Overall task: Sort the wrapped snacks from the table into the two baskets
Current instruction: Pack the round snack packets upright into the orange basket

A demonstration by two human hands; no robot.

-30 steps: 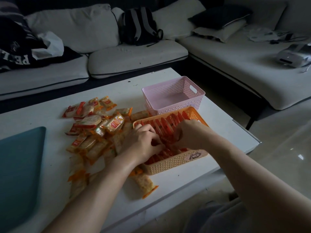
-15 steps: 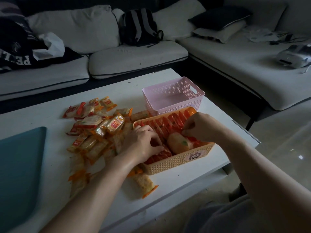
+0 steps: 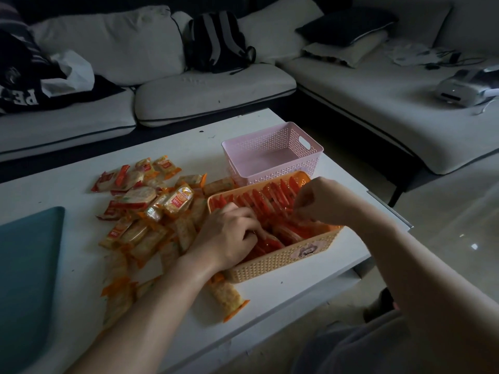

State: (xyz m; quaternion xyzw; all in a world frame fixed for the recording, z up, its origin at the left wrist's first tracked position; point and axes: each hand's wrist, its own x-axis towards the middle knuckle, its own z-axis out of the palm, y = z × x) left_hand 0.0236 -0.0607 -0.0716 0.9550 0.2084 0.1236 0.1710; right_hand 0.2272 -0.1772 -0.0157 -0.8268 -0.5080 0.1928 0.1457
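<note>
Both hands are down in the orange basket [image 3: 283, 259]. The left hand [image 3: 229, 238] curls its fingers [image 3: 252, 231] among the red packets [image 3: 270, 201] at the 8 o'clock end; I cannot tell if they grip. The right hand [image 3: 326, 201] pinches packet tops near 2 o'clock. A pink basket [image 3: 256, 136] touches at 12 o'clock. Loose snacks [image 3: 151, 214] lie heaped on the desk [image 3: 67, 190] at 9 o'clock.

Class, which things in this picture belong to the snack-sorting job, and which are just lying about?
Job: snack pile, orange basket, pink basket, left hand, right hand.
Lying about: backpack, dark cushion, blue mat, white device.
</note>
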